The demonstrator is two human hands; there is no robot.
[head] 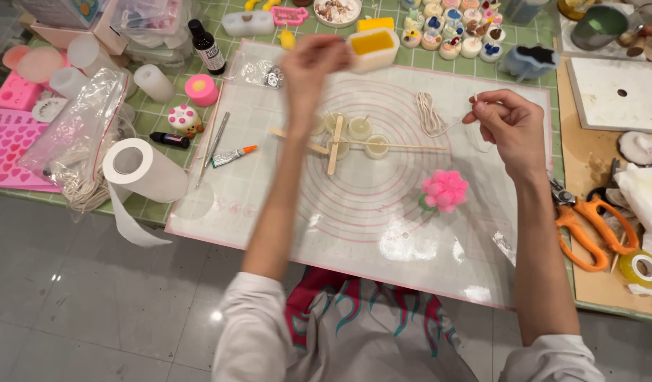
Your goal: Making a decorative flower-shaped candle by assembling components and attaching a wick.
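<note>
My left hand [313,65] is raised over the translucent mat [283,198], fingers pinched together, blurred; what it pinches I cannot tell. My right hand [508,126] pinches a thin white wick string that runs left to a coiled bundle of white string [429,113]. Between the hands sit several small round cups of pale wax [360,128] with wooden sticks [334,145] laid across them. A white container of yellow wax [372,48] stands just right of my left hand. A pink flower-shaped candle [445,190] lies below my right hand.
A paper towel roll [138,168], small glue tube [232,155], dark bottle [206,47], pink moulds [11,145] and plastic bags [78,134] lie left. Orange scissors [587,226], tape roll [641,269] and a white slab [616,95] lie right. Small decorated candles [453,32] stand behind.
</note>
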